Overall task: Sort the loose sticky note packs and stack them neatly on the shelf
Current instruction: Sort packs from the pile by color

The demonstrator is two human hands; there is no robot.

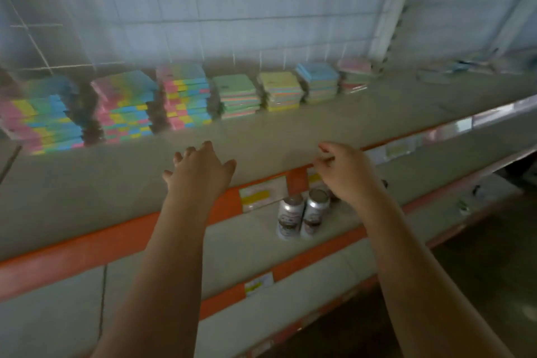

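- Upper shelf (290,125): seven stacks of sticky note packs in a row along the back edge, against the gridded back panel (203,9).
- Left three stacks are multicolour — pink/yellow/green/blue strips: far-left stack (43,119) by the left end, second stack (125,107), third stack (186,96). Gaps between them, none touching.
- Right of those, four shorter stacks of square packs: green-topped stack (236,94), yellow-topped stack (280,90), blue-topped stack (318,78), pink-topped stack (356,74) next to the upright post (389,9). These four sit close together — whether they touch is too blurred to say.
- Front half of the upper shelf in front of the stacks is where both hands are.
- Left hand (200,168): over the front edge, fingers spread and straight, palm down, holding nothing.
- Right hand (345,171): over the front edge, to the right, fingers loosely curled, thumb and forefinger near each other; I see nothing held between them.
- Orange front edge strip (72,247) carries price labels (258,197).
- Lower shelf (232,241): two silver cans (303,215) upright, side by side, below the right hand.
- Far right end of the upper shelf: some loose items, too blurred to identify.
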